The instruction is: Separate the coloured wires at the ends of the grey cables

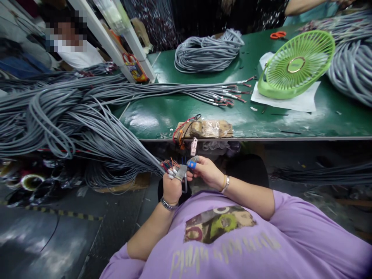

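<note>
My left hand (173, 188) is closed around the end of a thick bundle of grey cables (124, 133), its thumb in a grey finger cover. Stripped cable ends with coloured wires and bare copper strands (171, 164) stick out above that fist. My right hand (207, 172) meets it from the right, fingertips pinched on a cable's wire end, partly hidden by the fingers. One finger has blue tape (191, 165) round it, another a grey cover. A short piece of grey cable (185, 186) bends down below the fingers.
The green table (145, 120) bears a wooden block with wires (213, 128), a row of cables (174, 90), a coiled cable (207, 50), a green fan (296, 64) and orange-handled scissors (278, 35). A white post (128, 42) stands left. Other people are across the table.
</note>
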